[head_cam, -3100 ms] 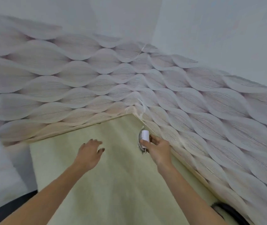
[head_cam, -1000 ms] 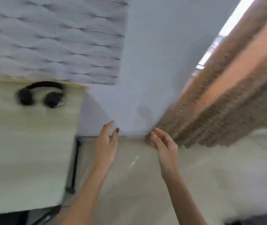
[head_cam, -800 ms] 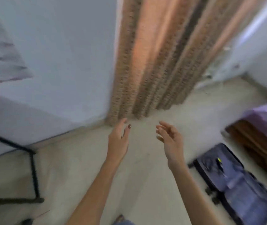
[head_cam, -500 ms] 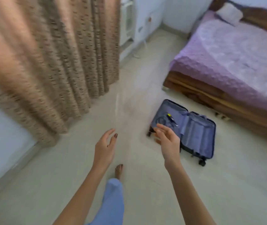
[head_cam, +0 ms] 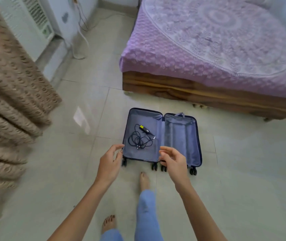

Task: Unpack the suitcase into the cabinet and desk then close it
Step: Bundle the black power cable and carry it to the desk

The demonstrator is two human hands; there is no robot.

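Fingers (head_cam: 119,146) spread (empty) — open suitcase (head_cam: 180,136) edge, floor (head_cam: 243,171) around.

Pale tiled floor (head_cam: 243,171) carries an open dark-blue suitcase (head_cam: 178,136), lying flat on its wheels just in front of the wooden bed (head_cam: 208,94). A tangled black cable (head_cam: 139,140) lies in the suitcase's left half. Bare feet stand near its wheels.

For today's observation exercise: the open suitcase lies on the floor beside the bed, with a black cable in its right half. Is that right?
Not quite. The head view shows the black cable in the left half of the open suitcase; the right half looks empty. It does lie on the floor beside the bed.
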